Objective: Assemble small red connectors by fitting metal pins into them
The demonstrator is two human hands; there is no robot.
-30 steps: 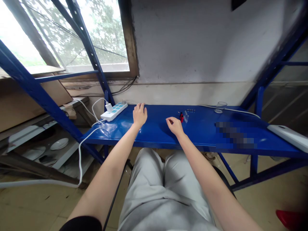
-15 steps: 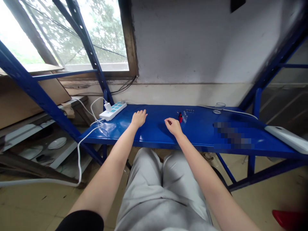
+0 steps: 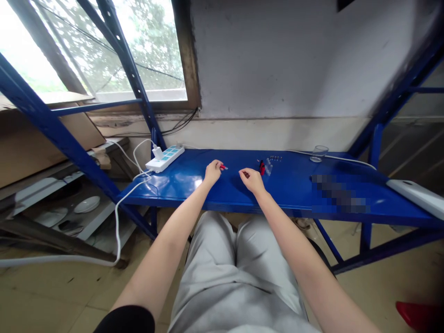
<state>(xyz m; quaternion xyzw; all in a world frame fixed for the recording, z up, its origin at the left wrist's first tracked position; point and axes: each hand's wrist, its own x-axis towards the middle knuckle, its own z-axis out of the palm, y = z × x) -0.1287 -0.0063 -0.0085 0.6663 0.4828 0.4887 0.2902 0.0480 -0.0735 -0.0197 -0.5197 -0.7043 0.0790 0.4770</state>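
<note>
Over the blue tabletop (image 3: 236, 196), my left hand (image 3: 212, 173) is closed on a small red piece with a pale, clear-looking end (image 3: 224, 167), which pokes out to the right of the fingers. A short gap away, my right hand (image 3: 253, 181) has its thumb and fingers pinched together. Whatever is between them, if anything, is too small to make out. Just behind the right hand lie small red and black pieces (image 3: 262, 169), with several clear pieces (image 3: 268, 168) beside them. Farther back sit several tiny metallic-looking bits (image 3: 276, 158) in a row.
A white power strip (image 3: 165, 159) with a plugged-in adapter lies at the table's left end, its cable hanging over the edge. Toward the right back stands a clear glass (image 3: 319, 153). A pixelated dark object (image 3: 338, 194) and a white device (image 3: 416, 196) lie at right.
My left hand has moved right, closer to the right hand. Its fingers were spread flat and now close on the red piece. The right hand stays pinched, nearly in place.
</note>
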